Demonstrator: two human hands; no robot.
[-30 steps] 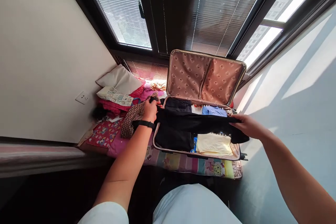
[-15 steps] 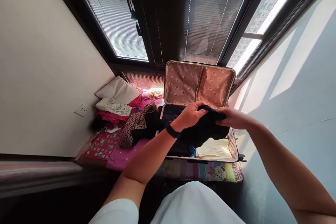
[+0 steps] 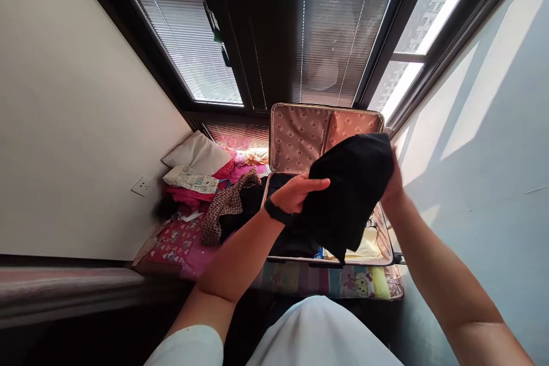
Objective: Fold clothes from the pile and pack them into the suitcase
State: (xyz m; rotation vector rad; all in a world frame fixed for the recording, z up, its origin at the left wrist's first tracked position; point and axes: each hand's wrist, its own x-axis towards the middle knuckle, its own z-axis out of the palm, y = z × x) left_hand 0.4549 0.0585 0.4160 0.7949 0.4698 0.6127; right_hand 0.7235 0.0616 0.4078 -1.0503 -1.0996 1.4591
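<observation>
A black garment [image 3: 349,189] hangs folded in the air in front of an open suitcase [image 3: 384,229] with a patterned pink lid lining. My left hand [image 3: 295,191], with a black band on the wrist, grips the garment's left edge. My right hand [image 3: 392,183] holds its upper right side, mostly hidden behind the cloth. Inside the suitcase lie dark clothes and a pale yellow folded piece [image 3: 369,246].
To the left, on a pink patterned bed sheet [image 3: 171,243], lie a leopard-print garment [image 3: 225,206], a pile of pink clothes and white pillows [image 3: 197,151]. A wall socket [image 3: 143,185] is on the left wall. Windows with blinds stand behind the suitcase.
The garment was stretched wide between both hands over the suitcase. My hands came together, folding it, and now lift it upright above the case.
</observation>
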